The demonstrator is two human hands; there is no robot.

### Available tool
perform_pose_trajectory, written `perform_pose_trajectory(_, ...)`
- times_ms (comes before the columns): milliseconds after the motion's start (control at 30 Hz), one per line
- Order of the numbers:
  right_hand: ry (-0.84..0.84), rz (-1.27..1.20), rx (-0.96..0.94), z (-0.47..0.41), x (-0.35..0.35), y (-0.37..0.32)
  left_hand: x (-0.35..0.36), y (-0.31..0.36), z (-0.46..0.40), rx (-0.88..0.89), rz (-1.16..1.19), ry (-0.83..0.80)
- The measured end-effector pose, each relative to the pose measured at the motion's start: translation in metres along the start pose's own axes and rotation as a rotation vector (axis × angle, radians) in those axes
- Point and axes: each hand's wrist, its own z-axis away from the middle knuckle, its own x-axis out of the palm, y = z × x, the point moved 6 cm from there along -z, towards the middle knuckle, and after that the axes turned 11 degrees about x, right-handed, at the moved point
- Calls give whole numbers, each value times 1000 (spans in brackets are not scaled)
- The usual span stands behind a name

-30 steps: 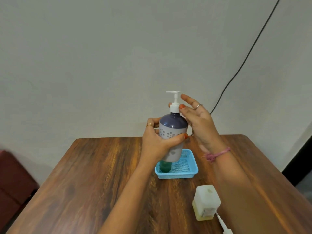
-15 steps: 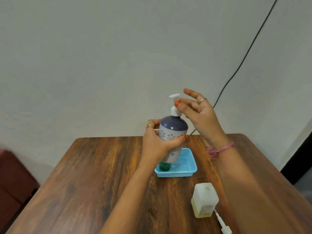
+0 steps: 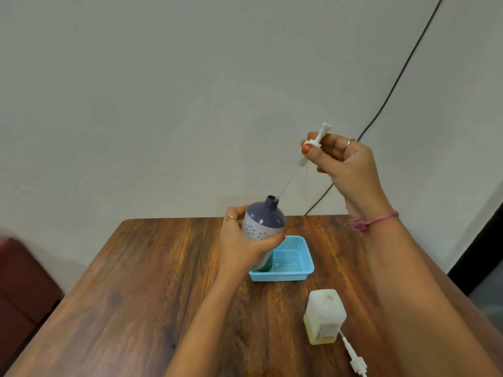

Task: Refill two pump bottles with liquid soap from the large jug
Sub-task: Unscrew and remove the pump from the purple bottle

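My left hand (image 3: 239,246) grips a grey and purple pump bottle (image 3: 262,223) with a flower pattern, held tilted above the blue basket (image 3: 299,274). Its neck is uncovered. My right hand (image 3: 345,164) pinches the white pump head (image 3: 318,138), lifted up and to the right. The thin dip tube (image 3: 288,183) still reaches down to the bottle's mouth. A square translucent bottle (image 3: 325,314) with yellowish liquid stands uncapped near the front right. Its white pump (image 3: 353,359) lies on the table beside it. A green object in the basket is mostly hidden behind the held bottle.
The wooden table (image 3: 136,295) stands against a pale wall. A black cable (image 3: 394,80) runs down the wall behind the table. A dark red seat (image 3: 24,284) sits at the left. No large jug shows.
My right hand has pulled the pump head out of the purple bottle, moving it up and right. The left hand has lowered and tilted the bottle a little.
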Motion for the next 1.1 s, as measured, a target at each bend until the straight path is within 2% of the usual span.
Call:
perform_pose_trajectory(267,82,-55,-32,-1,-11,-3,-7,-8,10,-24,11,34)
perform_pose_trajectory(567,127,-82,66,5,-19,26,-5,-15,18,-60,26,30)
perform_pose_trajectory(800,289,-364,295,43,-37,76,1,-36,27,-124,84,36)
perform_pose_trajectory(900,345,-474,453,76,-41,114,6,-50,35,-165,113,15)
perform_pose_trajectory(1100,455,-528,751,154,-38,206,23,-91,67,-249,144,-35)
